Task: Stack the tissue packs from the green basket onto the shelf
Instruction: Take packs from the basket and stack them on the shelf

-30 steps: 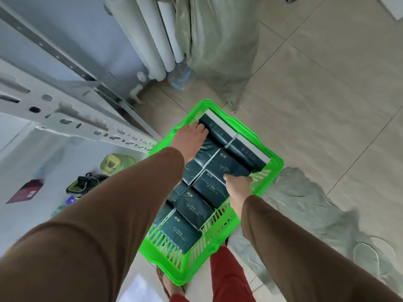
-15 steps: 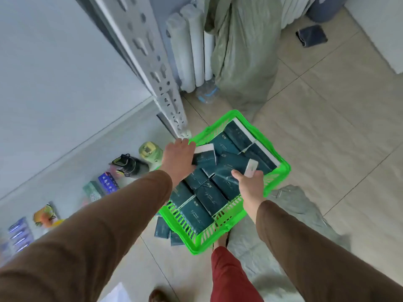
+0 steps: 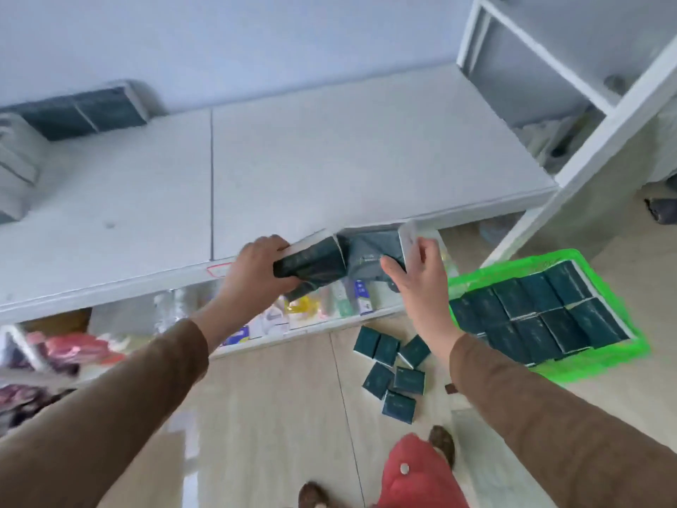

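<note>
- While both hands sit at frame centre, left hand (image 3: 252,273) grasps one tissue pack (image 3: 311,264).
- Right hand (image 3: 417,276) grasps adjoining pack (image 3: 370,260), over shelf (image 3: 329,170) edge.
- Green basket (image 3: 600,355): right of frame.

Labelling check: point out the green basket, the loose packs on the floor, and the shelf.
green basket (image 3: 608,364): head view, near rim.
loose packs (image 3: 397,368): head view, middle of the pile.
shelf (image 3: 329,170): head view, bare top.

Small coloured boxes (image 3: 351,298) line the lower board at centre frame. Red bags (image 3: 69,348) lie at lower left. A grey bundle (image 3: 18,166) sits at the left edge. Pale floor tiles (image 3: 271,416) fill the bottom, with a dark cloth (image 3: 661,210) at far right.
</note>
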{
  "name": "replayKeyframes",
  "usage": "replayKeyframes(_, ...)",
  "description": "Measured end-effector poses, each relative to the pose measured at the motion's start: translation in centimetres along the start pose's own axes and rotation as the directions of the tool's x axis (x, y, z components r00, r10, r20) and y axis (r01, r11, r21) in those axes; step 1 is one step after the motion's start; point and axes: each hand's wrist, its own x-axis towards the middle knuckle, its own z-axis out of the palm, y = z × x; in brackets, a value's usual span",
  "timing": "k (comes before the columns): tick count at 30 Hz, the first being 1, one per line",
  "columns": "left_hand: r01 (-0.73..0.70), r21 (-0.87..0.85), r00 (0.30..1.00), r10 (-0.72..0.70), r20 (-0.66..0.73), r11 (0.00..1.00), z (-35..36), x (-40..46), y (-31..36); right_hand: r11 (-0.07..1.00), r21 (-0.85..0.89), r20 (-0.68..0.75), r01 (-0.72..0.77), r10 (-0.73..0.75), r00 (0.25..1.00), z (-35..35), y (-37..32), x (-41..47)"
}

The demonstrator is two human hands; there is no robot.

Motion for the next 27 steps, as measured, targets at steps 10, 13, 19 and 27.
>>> replayKeyframes(10, 0.088, 0.097, 0.975, -0.066, -0.21, 0.991, -16.4, 4.2, -16.9, 0.979, -0.064, 0.195, 0.194, -0.179, 0.964, 20.7, -11.6, 5.6)
replayKeyframes(13, 0.113, 0.23, 0.971, -0.058, -0.23, 0.967, -18.9, 8.3, -21.1, 0.979, -0.061, 0.238, 0.195, -0.175, 0.955, 26.2, -12.6, 9.2)
replayKeyframes(19, 0.165, 0.387, 0.972, -0.084, -0.217, 0.907, -24.0, 16.2, -29.9, 0.989, -0.031, 0.357, 0.147, -0.126, 0.925, 37.3, -14.0, 16.8)
replayKeyframes(27, 0.181, 0.537, 0.976, -0.083, -0.201, 0.824, -30.2, 24.7, -38.8, 0.967, -0.115, 0.403, 0.227, -0.163, 0.901, 50.6, -16.8, 23.6)
